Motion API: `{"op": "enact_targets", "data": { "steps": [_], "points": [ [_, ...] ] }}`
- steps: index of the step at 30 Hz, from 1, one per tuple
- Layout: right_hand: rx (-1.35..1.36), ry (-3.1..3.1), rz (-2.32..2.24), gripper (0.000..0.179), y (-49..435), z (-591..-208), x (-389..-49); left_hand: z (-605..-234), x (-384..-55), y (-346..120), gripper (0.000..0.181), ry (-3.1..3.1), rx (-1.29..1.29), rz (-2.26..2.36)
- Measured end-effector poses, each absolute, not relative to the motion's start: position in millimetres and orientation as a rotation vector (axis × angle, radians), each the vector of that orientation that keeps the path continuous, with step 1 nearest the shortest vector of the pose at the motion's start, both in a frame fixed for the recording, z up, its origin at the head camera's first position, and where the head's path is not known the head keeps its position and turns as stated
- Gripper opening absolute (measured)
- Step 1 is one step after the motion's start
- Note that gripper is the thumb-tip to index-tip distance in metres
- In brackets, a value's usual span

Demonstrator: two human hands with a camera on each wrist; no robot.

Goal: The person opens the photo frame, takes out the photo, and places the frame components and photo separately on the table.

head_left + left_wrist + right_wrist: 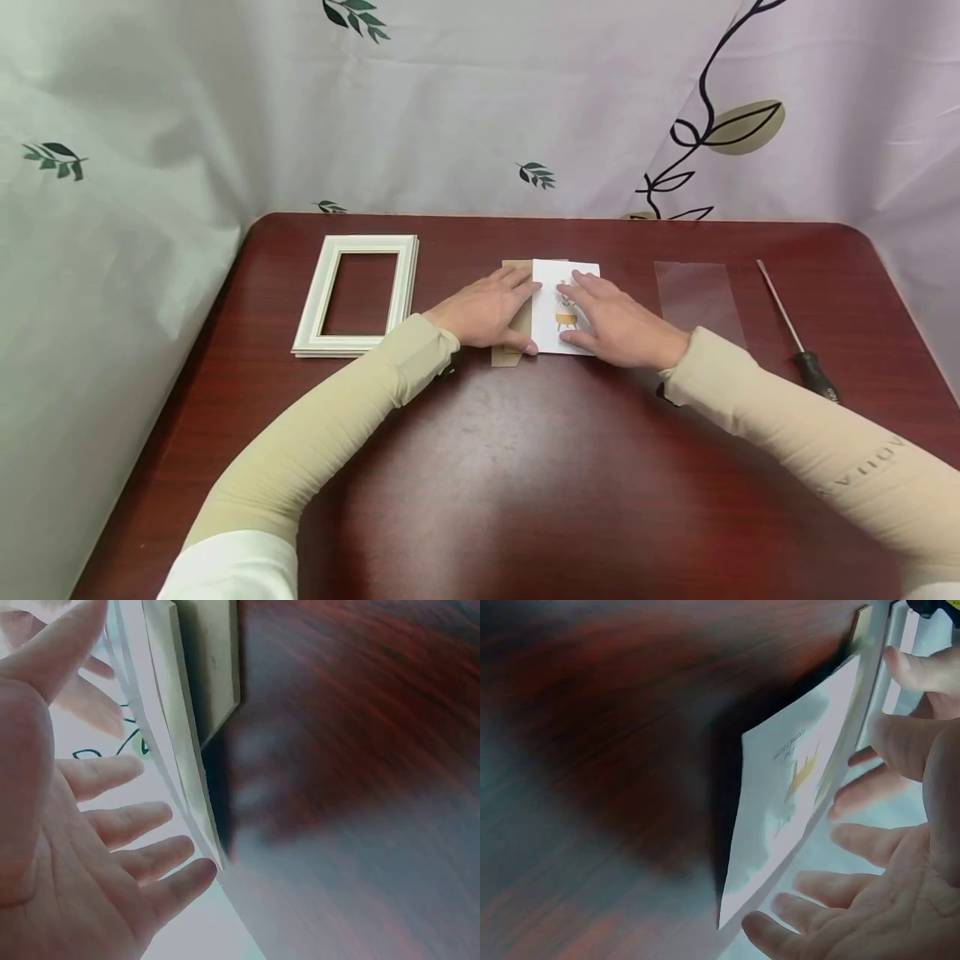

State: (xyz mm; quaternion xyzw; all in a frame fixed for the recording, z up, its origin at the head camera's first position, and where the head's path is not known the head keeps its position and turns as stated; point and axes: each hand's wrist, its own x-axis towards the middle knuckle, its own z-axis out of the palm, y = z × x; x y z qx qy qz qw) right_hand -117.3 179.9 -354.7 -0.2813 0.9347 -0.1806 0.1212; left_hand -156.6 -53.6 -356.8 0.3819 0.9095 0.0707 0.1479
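A white card [546,321] with a small printed picture lies over a tan backing board [506,358], whose left part and lower corner stick out. My left hand [483,310] is over the board, its spread fingers at the card's left edge. Over the card's right side is my right hand [622,327], fingers spread and slightly bent, partly hiding the picture. Neither hand grips anything; light contact with the card cannot be made out. In the right wrist view the card [769,802] appears slightly bowed. The left wrist view shows the board's edge [196,780].
A white picture frame [320,292] lies at the left of the dark red table [480,500]. Right of the hands are a clear sheet [697,292], partly behind the right forearm, and a screwdriver [810,367] with a black handle. A patterned curtain [450,108] hangs behind the table.
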Motion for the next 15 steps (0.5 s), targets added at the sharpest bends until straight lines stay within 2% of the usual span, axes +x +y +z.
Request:
{"op": "enact_targets", "data": {
  "steps": [7,15],
  "points": [
    [-0.861,2.716,-0.440,0.071,172,-363,-126,-361,-162,-47,0.116,2.615,1.034,0.194],
    [-0.821,2.678,-0.421,0.071,184,-368,-129,-365,-167,-52,0.120,2.574,1.006,0.157]
  ]
}}
